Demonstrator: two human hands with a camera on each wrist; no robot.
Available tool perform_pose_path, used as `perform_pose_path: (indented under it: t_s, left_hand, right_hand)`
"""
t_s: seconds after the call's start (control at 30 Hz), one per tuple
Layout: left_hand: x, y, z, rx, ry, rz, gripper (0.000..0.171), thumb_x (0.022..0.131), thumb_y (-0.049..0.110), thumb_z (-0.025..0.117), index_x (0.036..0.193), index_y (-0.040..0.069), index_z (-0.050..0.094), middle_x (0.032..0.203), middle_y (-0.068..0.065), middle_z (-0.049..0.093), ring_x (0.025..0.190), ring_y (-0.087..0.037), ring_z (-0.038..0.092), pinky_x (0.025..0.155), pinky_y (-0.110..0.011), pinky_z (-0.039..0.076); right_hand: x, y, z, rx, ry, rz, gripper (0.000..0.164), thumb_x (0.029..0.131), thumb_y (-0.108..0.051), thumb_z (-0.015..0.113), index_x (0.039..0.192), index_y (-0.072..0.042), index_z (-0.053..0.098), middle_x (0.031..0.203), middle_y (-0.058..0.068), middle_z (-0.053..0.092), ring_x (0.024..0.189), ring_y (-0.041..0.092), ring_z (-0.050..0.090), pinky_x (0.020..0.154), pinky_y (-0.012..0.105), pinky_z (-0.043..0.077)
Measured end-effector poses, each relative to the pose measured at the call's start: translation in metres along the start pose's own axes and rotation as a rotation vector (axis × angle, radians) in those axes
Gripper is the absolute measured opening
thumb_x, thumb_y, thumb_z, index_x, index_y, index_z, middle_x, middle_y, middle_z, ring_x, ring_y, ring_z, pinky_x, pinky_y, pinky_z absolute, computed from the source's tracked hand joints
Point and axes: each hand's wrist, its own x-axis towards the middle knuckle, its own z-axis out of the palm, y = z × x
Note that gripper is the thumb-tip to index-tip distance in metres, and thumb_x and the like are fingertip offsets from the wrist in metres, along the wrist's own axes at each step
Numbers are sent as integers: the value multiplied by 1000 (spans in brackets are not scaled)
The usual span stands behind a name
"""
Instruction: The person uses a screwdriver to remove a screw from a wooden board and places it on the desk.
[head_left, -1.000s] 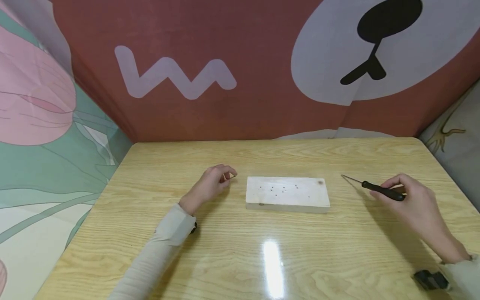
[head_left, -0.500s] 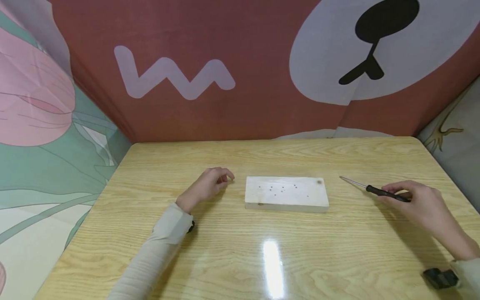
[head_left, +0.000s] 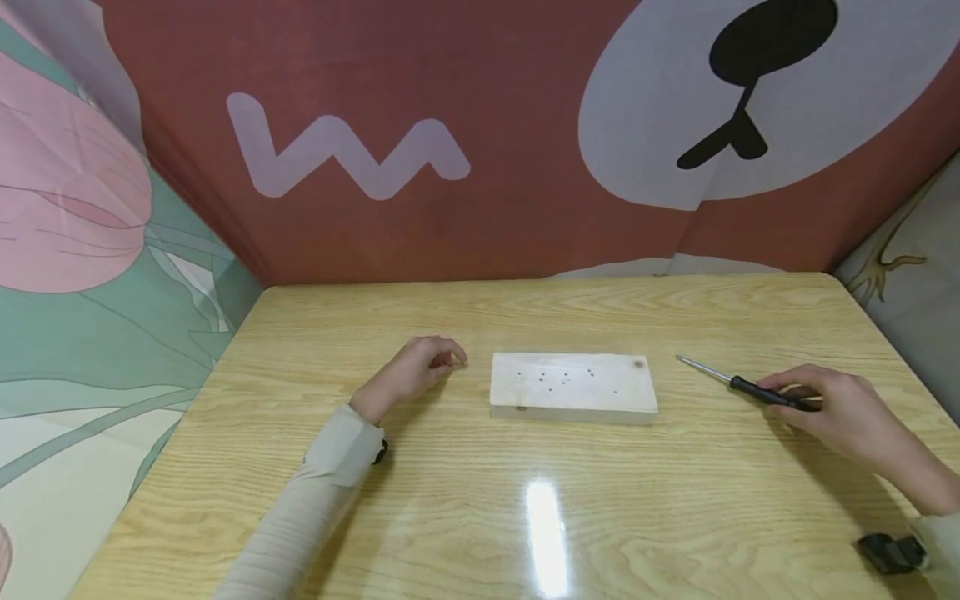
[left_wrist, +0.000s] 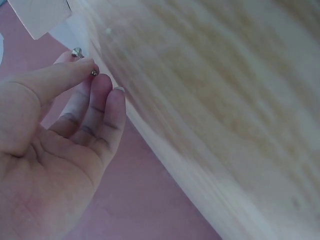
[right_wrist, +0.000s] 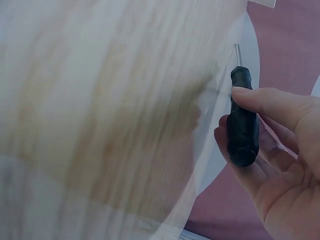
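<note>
My left hand (head_left: 411, 371) pinches a small silvery screw (left_wrist: 76, 52) between thumb and forefinger; its head and its other end stick out on either side of the thumb. The other fingers are loosely bent. My right hand (head_left: 851, 408) grips a black-handled screwdriver (head_left: 761, 389), whose thin metal shaft points left and slightly away from me. In the right wrist view, the thumb lies on the screwdriver handle (right_wrist: 243, 132). Between the hands lies a pale wooden block (head_left: 573, 392) with several small dark holes in its top. Neither hand touches it.
The block rests on a light wood-grain table (head_left: 637, 500) with a bright reflection near the front. A reddish cartoon-printed cloth (head_left: 375, 233) hangs behind the far edge, and floral cloth (head_left: 75, 292) borders the left side.
My right hand has moved slightly right and down with the screwdriver, whose shaft now shows more plainly. My left hand has dropped a little toward me, still holding the screw.
</note>
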Motion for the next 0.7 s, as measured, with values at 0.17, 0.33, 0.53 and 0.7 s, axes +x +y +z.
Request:
perform_pose_path:
  t_s: [0.17,0.33,0.53,0.7]
  left_hand:
    - [-1,0,0,-18,-24,-23,25,91,-7,64,108,10,73,95,-8,71,80,-14,62,70,-25,53]
    - [-2,0,0,-26,-30,-23,25,91,-8,64,107,9,73,98,-9,72,85,-17,65,74,-27,54]
    - [-2,1,0,-22,-36,-34,23,91,-8,63,106,8,72,99,-9,72,92,-20,66,78,-29,56]
    - [-1,1,1,-11,-41,-39,23,92,-8,62,106,8,72,100,-8,72,93,-20,66,79,-30,56]
  right_hand:
    - [0,2,1,-12,13,-37,36,65,3,86,98,-4,74,92,16,71,68,-8,59,54,21,54]
    - [0,4,1,-14,16,-57,36,64,5,86,97,-4,74,90,15,71,67,-9,58,54,20,54]
    - [1,3,1,-14,-19,-42,36,65,5,85,99,-2,73,90,15,71,67,-7,59,56,30,57]
    - [1,3,3,-1,-52,-25,37,65,4,86,99,-1,73,89,16,71,66,-3,61,57,34,57]
